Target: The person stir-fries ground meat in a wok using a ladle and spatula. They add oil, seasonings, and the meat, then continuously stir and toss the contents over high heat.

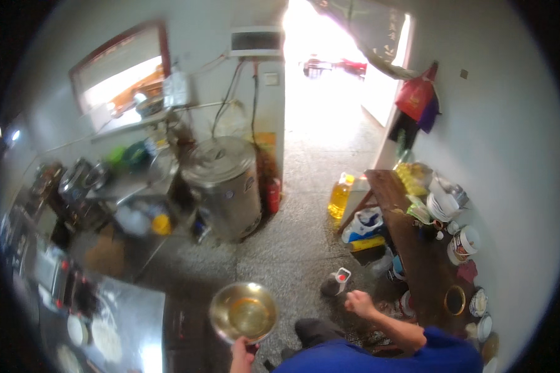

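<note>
By its near rim, my left hand [243, 352] holds a round metal basin [218, 310] above the floor. The inside of the basin shines yellowish, and whether it has liquid in it I cannot tell. My right hand [360, 303] hangs out to the right with its fingers curled in, and nothing shows in it. Just beyond that hand, a plastic jug with a red cap [342, 276] is seen near floor level, apart from the fingers as far as the blur shows.
To the right runs a long brown wooden table [413, 247] bearing bowls and tubs. A floured metal worktop [142, 303] is at lower left. Ahead stand a large lidded steel drum [226, 200], a red fire extinguisher [273, 196] and an oil bottle [339, 198] beside a bright doorway [329, 107].
</note>
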{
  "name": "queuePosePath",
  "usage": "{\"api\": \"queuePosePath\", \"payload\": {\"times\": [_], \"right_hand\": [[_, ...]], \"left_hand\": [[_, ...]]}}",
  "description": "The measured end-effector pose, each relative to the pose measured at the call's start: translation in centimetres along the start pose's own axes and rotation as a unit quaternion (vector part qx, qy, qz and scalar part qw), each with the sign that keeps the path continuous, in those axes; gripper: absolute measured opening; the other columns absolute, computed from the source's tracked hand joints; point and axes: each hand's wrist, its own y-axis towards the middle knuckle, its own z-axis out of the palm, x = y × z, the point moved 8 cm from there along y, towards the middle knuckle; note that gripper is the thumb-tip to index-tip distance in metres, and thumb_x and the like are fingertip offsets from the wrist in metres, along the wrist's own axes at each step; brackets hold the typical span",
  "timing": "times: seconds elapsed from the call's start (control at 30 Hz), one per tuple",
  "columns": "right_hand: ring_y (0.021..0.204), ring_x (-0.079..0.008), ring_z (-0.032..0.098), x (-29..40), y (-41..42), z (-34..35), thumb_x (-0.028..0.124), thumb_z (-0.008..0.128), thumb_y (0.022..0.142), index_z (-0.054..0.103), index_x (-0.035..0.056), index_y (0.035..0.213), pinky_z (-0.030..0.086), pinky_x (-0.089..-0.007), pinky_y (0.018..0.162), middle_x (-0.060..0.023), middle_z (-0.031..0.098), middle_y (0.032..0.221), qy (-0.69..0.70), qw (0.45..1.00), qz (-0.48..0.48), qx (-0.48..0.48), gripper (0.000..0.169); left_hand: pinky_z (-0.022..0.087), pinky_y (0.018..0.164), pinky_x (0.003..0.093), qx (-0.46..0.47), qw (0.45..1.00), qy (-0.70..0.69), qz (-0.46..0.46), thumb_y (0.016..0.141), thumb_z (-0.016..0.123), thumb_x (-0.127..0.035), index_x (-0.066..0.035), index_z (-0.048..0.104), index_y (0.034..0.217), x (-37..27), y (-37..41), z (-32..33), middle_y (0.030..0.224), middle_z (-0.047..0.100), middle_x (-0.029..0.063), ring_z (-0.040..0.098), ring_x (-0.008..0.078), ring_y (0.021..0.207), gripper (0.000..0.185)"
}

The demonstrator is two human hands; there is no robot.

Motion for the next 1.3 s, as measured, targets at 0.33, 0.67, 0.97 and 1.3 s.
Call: {"api": "queuePosePath", "payload": {"times": [0.33,0.67,0.97,1.3], "right_hand": [[0.069,-0.0236,0.070,-2.3,29.6,21.3,0.020,0.056,0.085,0.068,-0.0018,0.078,0.055,-0.0371,0.067,-0.0135,0.071,0.074,-0.377,0.900,0.028,0.218,0.026],[0.056,-0.0219,0.064,6.7,54.9,37.4,0.018,0.064,0.085,0.071,0.0000,0.075,0.051,-0.0363,0.052,-0.0113,0.067,0.066,-0.375,0.882,0.160,0.234,0.022],[0.072,-0.0151,0.066,37.0,62.9,80.1,0.016,0.062,0.093,0.064,0.0051,0.101,0.053,-0.0310,0.057,-0.0073,0.069,0.086,-0.236,0.850,0.017,0.470,0.014],[0.076,-0.0136,0.066,59.4,52.7,118.8,0.019,0.057,0.096,0.061,0.0051,0.101,0.053,-0.0297,0.061,-0.0054,0.070,0.090,-0.249,0.745,-0.128,0.606,0.015]], "left_hand": [[0.050,0.059,0.0429,0.019,0.992,-0.122,-0.017,0.075,0.051,-0.006,0.000,0.059,0.085,-20.1,11.7,4.4,0.076,0.058,0.0133,0.057,0.0318,0.066,0.014],[0.049,0.063,0.0297,-0.160,0.884,0.326,0.293,0.087,0.054,-0.003,-0.003,0.063,0.103,-52.3,5.5,20.8,0.089,0.063,0.0031,0.059,0.0139,0.078,0.018],[0.049,0.056,0.0271,-0.203,0.866,0.160,0.428,0.096,0.049,-0.020,-0.004,0.061,0.096,-70.7,19.9,12.3,0.082,0.063,0.0062,0.059,0.0174,0.068,0.020],[0.033,0.034,0.0285,0.018,0.917,-0.383,0.110,0.095,0.054,-0.036,-0.013,0.053,0.082,-100.6,40.6,-12.2,0.058,0.041,-0.0039,0.035,0.0123,0.040,0.026]]}}
